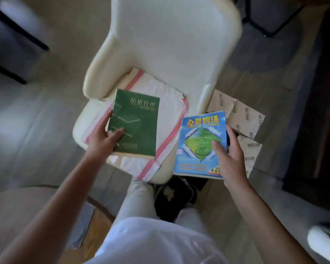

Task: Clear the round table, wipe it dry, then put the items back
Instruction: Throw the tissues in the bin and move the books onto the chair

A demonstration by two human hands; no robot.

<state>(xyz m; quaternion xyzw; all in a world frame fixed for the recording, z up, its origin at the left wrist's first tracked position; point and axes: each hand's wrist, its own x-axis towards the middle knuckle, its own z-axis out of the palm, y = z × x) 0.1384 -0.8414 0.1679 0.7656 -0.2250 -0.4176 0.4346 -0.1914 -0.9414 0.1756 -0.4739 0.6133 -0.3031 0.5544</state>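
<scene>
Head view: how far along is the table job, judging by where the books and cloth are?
Looks early or midway; which phase is unclear. Left hand holds the green book over the white chair, where a pink-striped cloth lies. Right hand holds the blue book beside the chair. The round table barely shows, so wiping cannot be judged.

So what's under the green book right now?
Under the green book, held by the left hand, lies a white cloth with pink stripes on the white chair seat. Whatever the book covers is hidden.

Green book (136, 124) in left grip (103, 138), blue book (200, 145) in right grip (230, 155)
</scene>
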